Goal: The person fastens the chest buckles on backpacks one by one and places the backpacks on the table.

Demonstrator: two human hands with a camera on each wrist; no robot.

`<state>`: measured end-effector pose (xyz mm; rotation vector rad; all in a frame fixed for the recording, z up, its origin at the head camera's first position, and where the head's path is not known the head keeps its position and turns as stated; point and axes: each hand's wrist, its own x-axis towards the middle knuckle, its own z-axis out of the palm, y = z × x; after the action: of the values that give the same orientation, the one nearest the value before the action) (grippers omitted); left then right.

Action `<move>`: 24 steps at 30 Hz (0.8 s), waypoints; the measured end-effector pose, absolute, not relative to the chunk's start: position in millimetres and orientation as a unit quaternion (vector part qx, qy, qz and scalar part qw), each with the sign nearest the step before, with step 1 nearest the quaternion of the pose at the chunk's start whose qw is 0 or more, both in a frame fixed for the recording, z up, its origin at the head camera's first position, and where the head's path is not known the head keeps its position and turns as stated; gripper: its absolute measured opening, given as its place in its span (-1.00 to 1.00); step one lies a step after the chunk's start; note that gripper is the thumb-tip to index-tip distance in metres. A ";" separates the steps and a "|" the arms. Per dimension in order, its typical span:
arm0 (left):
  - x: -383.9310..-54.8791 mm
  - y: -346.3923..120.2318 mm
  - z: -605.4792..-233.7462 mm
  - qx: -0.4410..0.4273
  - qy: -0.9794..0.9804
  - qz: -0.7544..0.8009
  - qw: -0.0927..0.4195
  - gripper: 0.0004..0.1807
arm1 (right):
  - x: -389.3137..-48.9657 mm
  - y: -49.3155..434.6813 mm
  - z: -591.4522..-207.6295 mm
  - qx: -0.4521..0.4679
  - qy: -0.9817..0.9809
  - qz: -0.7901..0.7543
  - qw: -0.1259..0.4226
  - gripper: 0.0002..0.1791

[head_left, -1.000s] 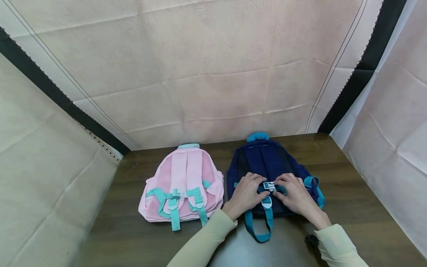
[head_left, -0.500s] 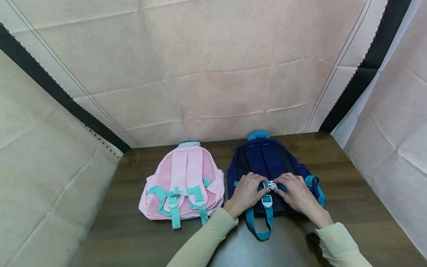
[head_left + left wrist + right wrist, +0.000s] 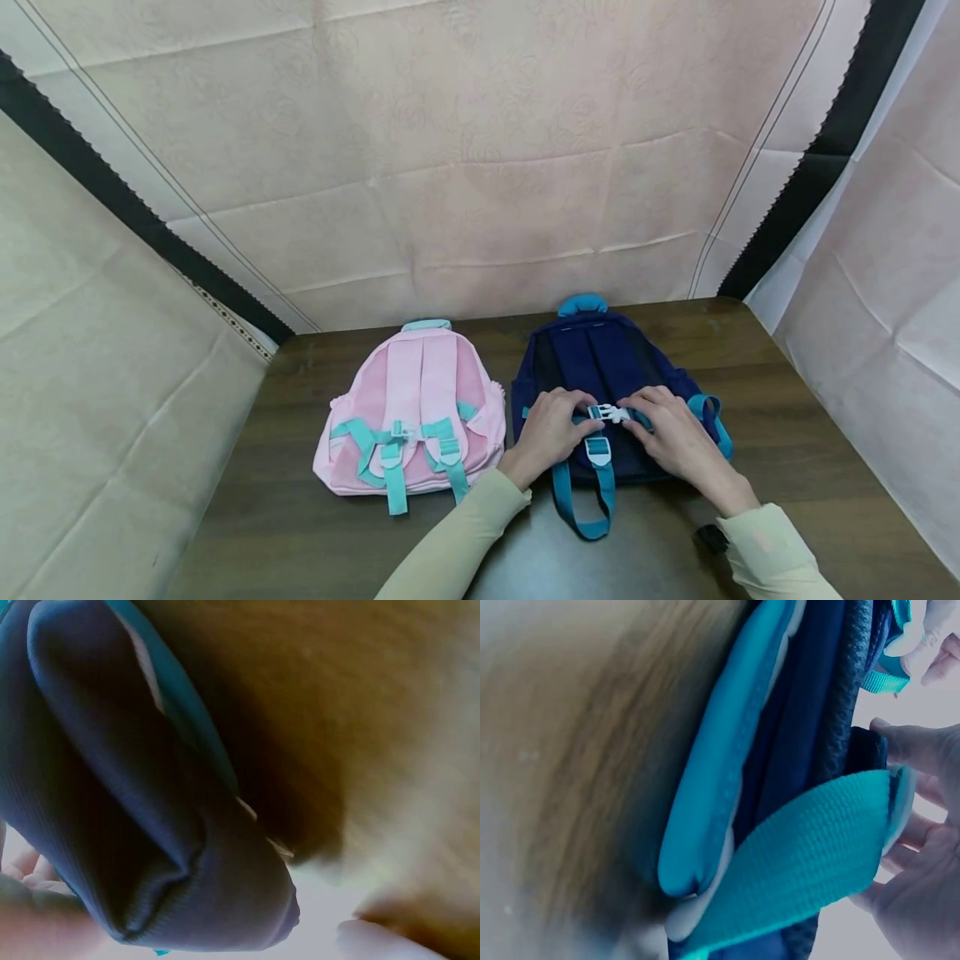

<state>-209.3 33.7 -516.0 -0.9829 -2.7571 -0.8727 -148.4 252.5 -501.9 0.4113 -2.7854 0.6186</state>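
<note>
A navy backpack (image 3: 547, 358) lies on the table with its strap side up. Over its middle, my left hand (image 3: 551, 429) pinches the left end of a white side-release buckle (image 3: 608, 413) between thumb and fingers. Opposite, my right hand (image 3: 678, 442) pinches the buckle's right end and its blue strap. Pale prongs show at the buckle's middle; whether its halves are locked together I cannot tell. A teal adjuster strap (image 3: 592, 528) loops down below the buckle. In the right wrist view, teal webbing (image 3: 802, 847) crosses in front of my right hand.
To the left lies a pink backpack (image 3: 405, 408) with turquoise straps and a white buckle across its front. Both bags rest on a brown wooden table (image 3: 262, 500). Pale fabric walls (image 3: 480, 167) rise behind and at both sides.
The white buckle has turned nearly level and spans wider between my hands, with its prongs showing more. My right hand has shifted slightly right. The pink backpack has stayed in place.
</note>
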 end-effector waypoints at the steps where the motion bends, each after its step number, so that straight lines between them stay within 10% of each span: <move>1: -212.3 34.0 -522.6 -0.326 -0.900 -0.283 0.054 -0.70 | -148.1 252.8 -501.5 0.140 -0.957 0.218 0.131 -0.75; 24: -211.5 38.5 -517.3 -0.327 -0.897 -0.292 0.048 -0.73 | -149.0 256.4 -499.5 0.142 -0.941 0.274 0.138 -0.72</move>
<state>-211.5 38.5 -517.3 -0.9968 -2.7358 -0.8912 -149.0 256.4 -499.5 0.4097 -2.7216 0.7927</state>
